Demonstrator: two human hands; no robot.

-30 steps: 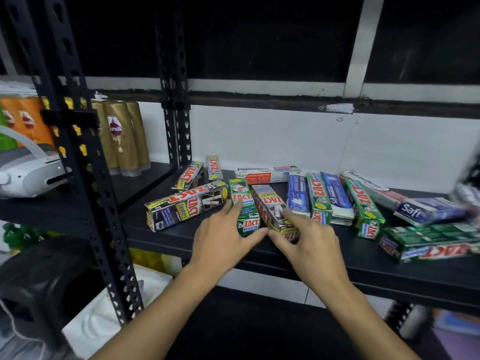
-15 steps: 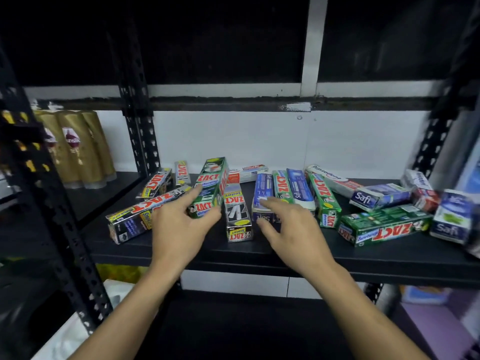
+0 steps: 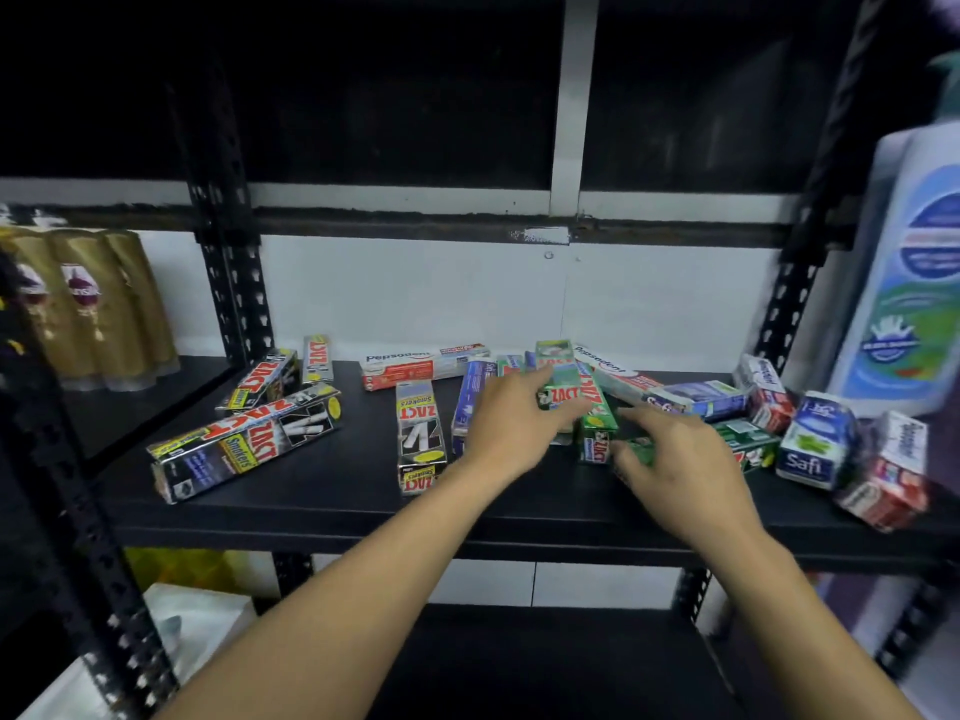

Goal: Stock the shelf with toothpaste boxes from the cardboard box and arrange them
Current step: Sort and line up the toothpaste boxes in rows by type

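Note:
Many toothpaste boxes lie scattered on the black shelf (image 3: 311, 491). My left hand (image 3: 511, 426) is closed around a green ZACT box (image 3: 563, 392), held tilted just above the pile in the middle. My right hand (image 3: 680, 465) curls its fingers around the left end of another green box (image 3: 748, 441) that lies flat. A green ZACT box (image 3: 597, 433) stands between the hands. A long black ZACT Smokers box (image 3: 244, 444) lies on the left, and a second one (image 3: 421, 433) points toward me. A white Pepsodent box (image 3: 423, 363) lies at the back. No cardboard box shows.
Safi boxes (image 3: 815, 444) and small red-white boxes (image 3: 888, 485) crowd the shelf's right end. A big white bottle (image 3: 909, 272) stands at the far right. Gold bottles (image 3: 88, 309) fill the neighbouring shelf on the left. Black perforated posts (image 3: 228, 262) frame the bay.
My left hand picked up the green ZACT box and carried it right, over the middle pile. My right hand moved right onto the flat green box. The view swung right.

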